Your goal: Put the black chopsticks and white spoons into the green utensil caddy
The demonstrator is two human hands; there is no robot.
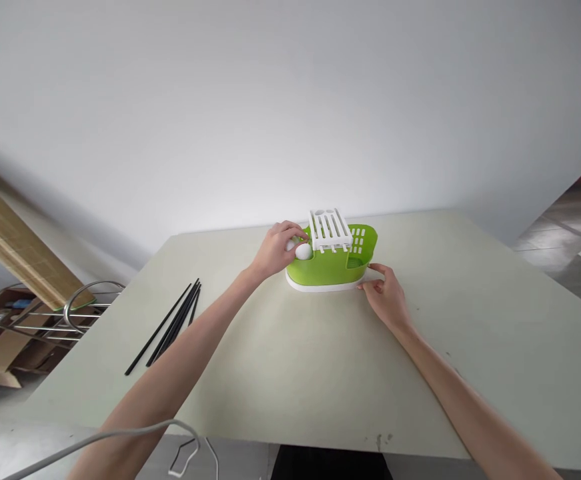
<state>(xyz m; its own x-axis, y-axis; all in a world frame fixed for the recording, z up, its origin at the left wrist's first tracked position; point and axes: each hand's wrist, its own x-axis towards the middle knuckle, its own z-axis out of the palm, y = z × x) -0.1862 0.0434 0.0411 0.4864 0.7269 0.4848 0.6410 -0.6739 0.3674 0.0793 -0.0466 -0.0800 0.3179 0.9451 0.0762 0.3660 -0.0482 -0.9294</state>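
Note:
A green cutlery drainer (320, 272) with a white base tray (315, 288) stands upright at the back of the table. A white slatted rack (331, 229) with small hooks sits across its middle. My left hand (277, 248) is at the drainer's left end, fingers curled over the rim and thumb against a white rounded piece (303, 251). A second white shape shows partly beneath the thumb; its kind is unclear. My right hand (385, 292) pinches the lower right end of the drainer, where green body and white tray meet.
Several black chopsticks (175, 327) lie on the pale table (290, 373), left of my forearm. A grey cable (115, 433) crosses the lower left. Beyond the left edge are a metal rack (77, 310), a cardboard box (7, 343) and a long board (20, 233). A wall rises behind.

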